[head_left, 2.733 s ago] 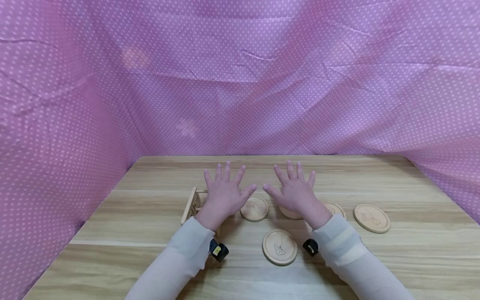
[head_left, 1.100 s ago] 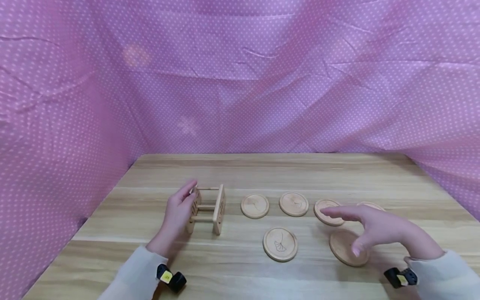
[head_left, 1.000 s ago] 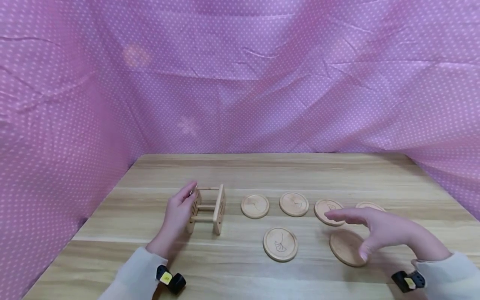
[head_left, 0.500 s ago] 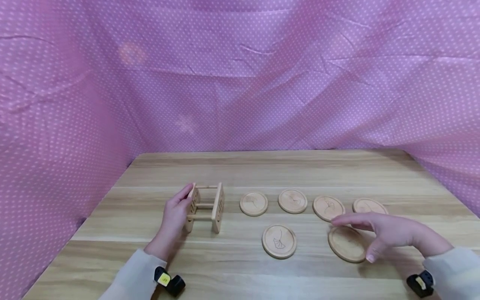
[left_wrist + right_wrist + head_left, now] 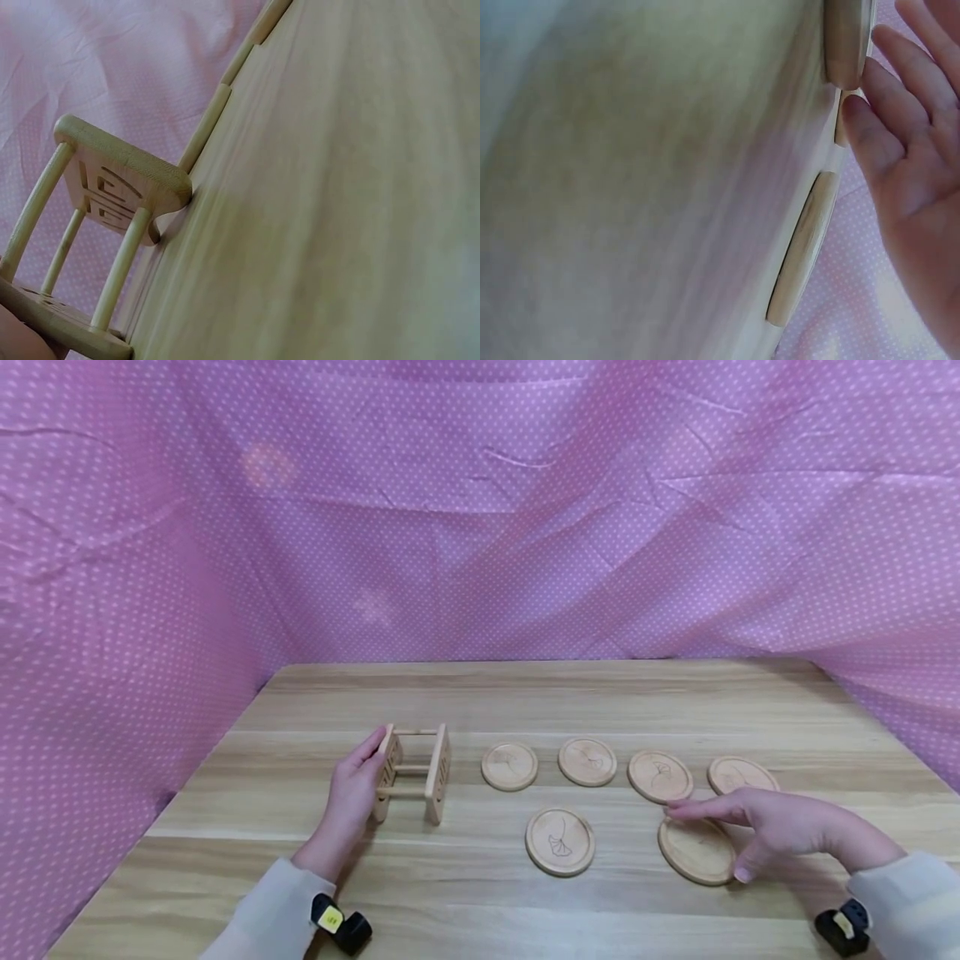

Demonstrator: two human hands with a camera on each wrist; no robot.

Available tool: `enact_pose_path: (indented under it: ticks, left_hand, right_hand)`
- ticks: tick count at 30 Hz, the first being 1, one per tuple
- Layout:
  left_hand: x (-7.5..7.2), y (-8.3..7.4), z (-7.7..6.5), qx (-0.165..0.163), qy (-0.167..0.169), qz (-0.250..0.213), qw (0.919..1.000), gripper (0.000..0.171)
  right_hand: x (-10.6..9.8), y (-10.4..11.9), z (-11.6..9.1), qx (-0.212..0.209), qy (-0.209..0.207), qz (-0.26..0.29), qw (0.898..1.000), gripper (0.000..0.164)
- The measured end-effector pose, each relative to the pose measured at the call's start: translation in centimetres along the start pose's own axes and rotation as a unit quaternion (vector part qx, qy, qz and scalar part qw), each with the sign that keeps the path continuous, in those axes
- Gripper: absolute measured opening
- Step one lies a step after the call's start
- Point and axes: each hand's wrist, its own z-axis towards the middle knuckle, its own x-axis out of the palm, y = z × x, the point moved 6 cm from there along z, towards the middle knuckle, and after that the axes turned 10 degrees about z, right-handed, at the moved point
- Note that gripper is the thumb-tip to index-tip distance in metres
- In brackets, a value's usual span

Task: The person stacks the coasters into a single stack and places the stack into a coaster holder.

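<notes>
On the left of the table stands a small wooden coaster rack [image 5: 405,768], two slotted side panels joined by thin rods. My left hand [image 5: 351,785] grips its left panel; in the left wrist view a bit of that hand [image 5: 21,337] shows at the rack's near panel [image 5: 67,326]. At the right, a round wooden coaster [image 5: 697,852] lies flat. My right hand [image 5: 787,831] spans its rim, fingertips at the far edge and thumb at the right edge. The right wrist view shows the fingers [image 5: 881,142] against a coaster's edge [image 5: 846,45].
A row of engraved coasters lies behind: one near the rack [image 5: 509,767], another beside it [image 5: 587,762], then two farther right [image 5: 660,777] [image 5: 738,774]. A ginkgo-leaf coaster [image 5: 560,842] lies in front. Pink dotted cloth [image 5: 480,527] surrounds the wooden table [image 5: 420,893].
Both hands moved apart from the spread pose over the table's middle. The left took hold of the rack; the right came down onto the front right coaster, its fingers closing on the rim.
</notes>
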Motion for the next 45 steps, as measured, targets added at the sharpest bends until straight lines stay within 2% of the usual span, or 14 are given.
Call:
enact_pose_path:
  ticks: [7, 21, 26, 34, 45]
  left_hand:
    - [-0.1, -0.1, -0.2, 0.018, -0.007, 0.01, 0.9998, 0.043]
    - [-0.2, -0.7, -0.2, 0.013, 0.0, 0.03, 0.9995, 0.044]
    - [0.0, -0.6, -0.2, 0.014, 0.005, 0.024, 0.9996, 0.044]
    - [0.1, 0.0, -0.1, 0.013, -0.007, 0.005, 0.9999, 0.044]
    - [0.3, 0.4, 0.0, 0.015, -0.008, 0.0, 0.9999, 0.044]
  right_hand:
    - [0.0, -0.3, 0.2, 0.016, 0.0, -0.023, 1.0, 0.078]
    - [-0.1, -0.9, 0.1, 0.069, -0.013, -0.096, 0.993, 0.092]
    - [0.1, -0.8, 0.2, 0.095, -0.031, -0.131, 0.986, 0.096]
    - [0.0, -0.4, 0.7, 0.123, -0.058, -0.191, 0.972, 0.096]
    - [0.1, 0.1, 1.3, 0.118, -0.074, -0.242, 0.96, 0.092]
